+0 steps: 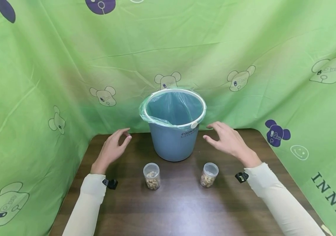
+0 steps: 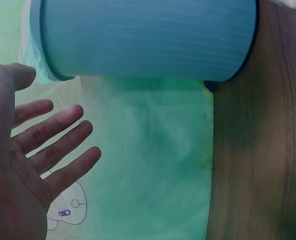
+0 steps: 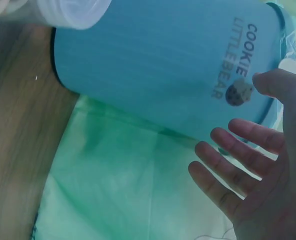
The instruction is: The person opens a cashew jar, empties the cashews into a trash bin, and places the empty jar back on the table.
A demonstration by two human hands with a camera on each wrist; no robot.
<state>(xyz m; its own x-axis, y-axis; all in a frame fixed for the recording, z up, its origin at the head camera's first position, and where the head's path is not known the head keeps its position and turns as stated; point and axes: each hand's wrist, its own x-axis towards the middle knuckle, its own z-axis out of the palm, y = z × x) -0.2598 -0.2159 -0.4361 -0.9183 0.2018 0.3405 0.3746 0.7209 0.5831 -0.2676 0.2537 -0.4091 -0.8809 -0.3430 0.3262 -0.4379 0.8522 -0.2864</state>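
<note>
A blue trash bin (image 1: 171, 144) with a white rim stands upright at the back of the table, lined with a thin green plastic bag (image 1: 148, 113) folded over the rim. To its left my left hand (image 1: 112, 147) hovers with parted fingers, touching nothing; the left wrist view shows the fingers (image 2: 63, 130) spread below the bin. My right hand (image 1: 228, 139) is held off the bin's right side, also holding nothing, its fingers (image 3: 228, 155) spread in the right wrist view. Two clear jars of nuts stand before the bin, a left jar (image 1: 152, 177) and a right jar (image 1: 209, 175).
The brown wooden table (image 1: 168, 209) carries the bin and jars. Green printed cloth (image 1: 168, 52) hangs behind it and along both sides, close to the table's edges. A black strap device (image 1: 110, 183) sits on the left wrist, another band (image 1: 241, 177) on the right.
</note>
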